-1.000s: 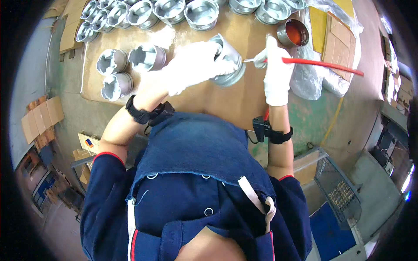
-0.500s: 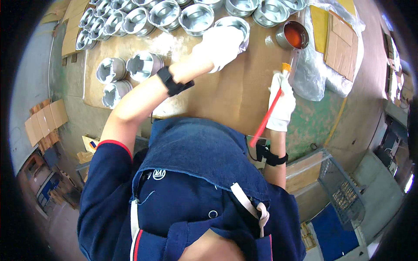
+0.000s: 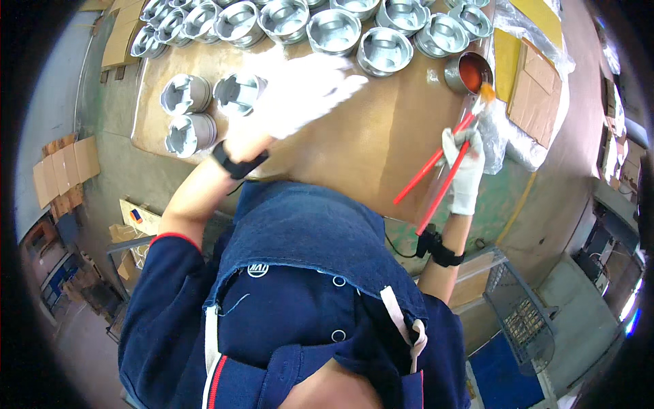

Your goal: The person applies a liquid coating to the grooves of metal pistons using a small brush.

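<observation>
My left hand (image 3: pixel 300 92), in a white glove and smeared by motion, passes over the table with its fingers stretched out and nothing in them. Nearest to it is a silver metal piston (image 3: pixel 238 94), partly covered by the glove. My right hand (image 3: pixel 466 163), also gloved, grips a red-handled brush (image 3: pixel 446 184). Its handle shows twice, and I cannot tell whether that is blur or a second brush. The orange bristles (image 3: pixel 487 93) point away from me, beside the rim of a metal pot (image 3: pixel 452 73) of reddish liquid. Another piston (image 3: pixel 384 52) stands in the front row.
Several pistons (image 3: pixel 283 19) stand in rows along the table's far side. Two more, a piston (image 3: pixel 185 94) and a piston (image 3: pixel 190 134), are at the left. Clear plastic and cardboard (image 3: pixel 536 92) lie right of the pot. A wire cage (image 3: pixel 521 307) stands at lower right.
My left hand has let go of the piston in the front row and moved left toward the separate pistons. My right hand has moved right, bringing the bristles up beside the pot.
</observation>
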`<state>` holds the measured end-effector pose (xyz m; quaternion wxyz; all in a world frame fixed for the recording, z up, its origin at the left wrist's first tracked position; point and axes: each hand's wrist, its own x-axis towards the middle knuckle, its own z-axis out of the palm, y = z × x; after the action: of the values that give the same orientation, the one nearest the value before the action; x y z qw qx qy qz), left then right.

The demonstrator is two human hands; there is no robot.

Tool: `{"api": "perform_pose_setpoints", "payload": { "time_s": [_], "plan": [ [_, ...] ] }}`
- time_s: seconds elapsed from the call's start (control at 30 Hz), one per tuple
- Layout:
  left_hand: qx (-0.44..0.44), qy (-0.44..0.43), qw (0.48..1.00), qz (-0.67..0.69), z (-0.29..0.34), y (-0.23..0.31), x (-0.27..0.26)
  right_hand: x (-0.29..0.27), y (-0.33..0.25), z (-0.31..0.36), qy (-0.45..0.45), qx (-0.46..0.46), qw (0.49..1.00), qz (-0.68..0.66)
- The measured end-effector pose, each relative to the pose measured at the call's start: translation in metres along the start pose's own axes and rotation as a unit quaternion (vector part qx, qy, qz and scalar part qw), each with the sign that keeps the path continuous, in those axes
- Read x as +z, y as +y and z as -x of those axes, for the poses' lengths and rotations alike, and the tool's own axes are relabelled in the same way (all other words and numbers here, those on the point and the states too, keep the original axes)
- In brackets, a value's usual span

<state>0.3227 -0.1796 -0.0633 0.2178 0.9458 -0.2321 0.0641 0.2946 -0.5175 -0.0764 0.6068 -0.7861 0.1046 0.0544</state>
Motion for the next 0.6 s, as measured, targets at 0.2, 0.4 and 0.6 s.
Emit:
{"api": "perform_pose_setpoints", "payload": {
  "time_s": [0.2, 0.4, 0.6],
  "plan": [
    [-0.081, -0.072, 0.970, -0.216, 0.089, -0.046, -0.052, 0.088, -0.065, -0.085, -0.139, -0.040, 0.989, -0.011],
    [-0.168, -0.109, 0.964, -0.175, 0.112, -0.048, -0.041, 0.151, -0.071, -0.149, -0.122, -0.211, 0.967, -0.077],
    [-0.199, -0.164, 0.956, -0.143, 0.102, -0.053, -0.044, 0.037, -0.053, -0.137, 0.020, 0.001, 0.994, -0.111]
  ]
}}
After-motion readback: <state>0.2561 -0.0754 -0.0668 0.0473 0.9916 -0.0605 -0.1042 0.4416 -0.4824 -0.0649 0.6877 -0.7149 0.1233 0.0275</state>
